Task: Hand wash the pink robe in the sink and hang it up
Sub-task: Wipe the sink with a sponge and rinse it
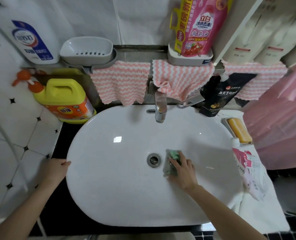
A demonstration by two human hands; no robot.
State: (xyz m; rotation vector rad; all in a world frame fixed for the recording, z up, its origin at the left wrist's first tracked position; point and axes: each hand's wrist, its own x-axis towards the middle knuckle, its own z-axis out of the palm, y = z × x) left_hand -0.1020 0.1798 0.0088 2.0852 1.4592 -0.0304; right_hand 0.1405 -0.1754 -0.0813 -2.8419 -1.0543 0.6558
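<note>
A person scrubs the sink ahead of a hand wash. The right hand lies with fingers spread flat on a green pad, pressing it to the basin floor at 3 o'clock of the drain, just beside it. The left hand braces against the rim at 9 o'clock, thumb on top; whether its fingers curl round the edge cannot be told.

No garment is in the basin. A pink cloth hangs at the frame's 3 o'clock edge, well apart from both hands (it may be the robe, though the view cuts it off). The drain looks unplugged, no water stands in the bowl, and nothing runs from the tap at 12 o'clock. A bar of soap waits in its dish at 2 o'clock.

By this showing the wash proper has not begun: this is preparation only. Filling the basin, soaking, soaping, rinsing, wringing and hanging all appear to lie ahead.
</note>
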